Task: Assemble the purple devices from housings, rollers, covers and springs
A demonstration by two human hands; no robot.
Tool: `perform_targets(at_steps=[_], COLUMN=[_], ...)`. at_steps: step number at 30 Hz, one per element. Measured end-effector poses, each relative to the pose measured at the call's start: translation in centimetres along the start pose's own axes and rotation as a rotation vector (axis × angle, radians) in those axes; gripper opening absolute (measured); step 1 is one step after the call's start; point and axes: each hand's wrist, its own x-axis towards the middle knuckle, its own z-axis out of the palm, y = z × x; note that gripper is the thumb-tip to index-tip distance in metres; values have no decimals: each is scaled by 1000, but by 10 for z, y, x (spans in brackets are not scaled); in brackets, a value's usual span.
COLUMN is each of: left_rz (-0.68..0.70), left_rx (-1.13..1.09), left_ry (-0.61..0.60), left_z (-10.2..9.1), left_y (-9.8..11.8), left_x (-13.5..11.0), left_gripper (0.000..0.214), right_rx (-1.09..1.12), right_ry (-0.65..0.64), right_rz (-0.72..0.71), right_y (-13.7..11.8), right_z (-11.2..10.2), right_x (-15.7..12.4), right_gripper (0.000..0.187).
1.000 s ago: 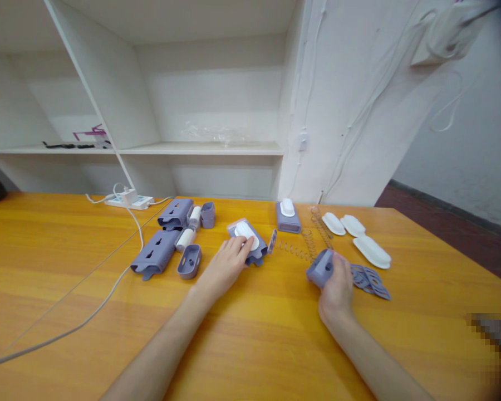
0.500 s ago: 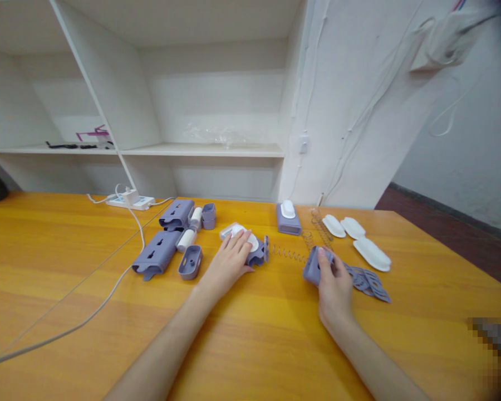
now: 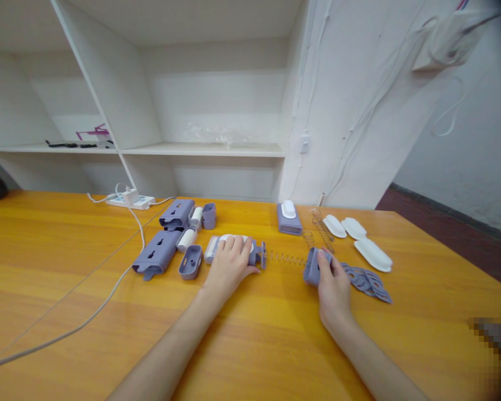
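My left hand (image 3: 229, 262) is closed over a purple dispenser-like body with a white face (image 3: 209, 249), which lies on the table. A clear part shows at the body's left end, and a purple flanged end piece (image 3: 263, 255) sticks out to the right. Much of the body is hidden under my fingers. In my right hand (image 3: 334, 284) is a hollow purple plastic housing (image 3: 312, 267), thumb on top. A thin coil spring (image 3: 287, 259) stretches along the gap between the flanged piece and the housing; whether it is joined to either, I cannot tell.
Purple flat rings (image 3: 369, 283) lie beside my right hand, with white oval covers (image 3: 373, 254) and loose springs (image 3: 321, 225) behind. A purple case with a white cap (image 3: 289, 218) stands at the back. Purple shells (image 3: 157, 253), a purple cup (image 3: 190, 263) and a power strip (image 3: 137, 201) are left.
My left hand has turned the dispenser body so it lies straighter, its clear end swinging left and toward me. The fingers have curled more around it. My right hand has hardly moved.
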Motion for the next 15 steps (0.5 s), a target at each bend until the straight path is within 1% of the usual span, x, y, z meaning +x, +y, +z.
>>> perform_targets(at_steps=[4,7,9,13,15], left_rz=[47,98,109,69,45], left_rx=[-43,-88,-135,-162,-152], left_ry=[-19,-43,-33,38,20], left_z=[-8,-13,-13,-6,-5], left_y=[-4,-9,-11,-12,-11], left_x=[1,1,-1,-5,-6], left_gripper=[64,53,47,52,55], right_rx=[-13,-18,-25,-23,-8], right_ry=[-29,-29,-34,-46,-38], right_rz=[21,26,19,6,-27], right_y=[1,2,4,7,9], right_z=[1,0,-1,-2,-2], right_x=[1,1,1,2,2], right_gripper=[53,55,55,55,53])
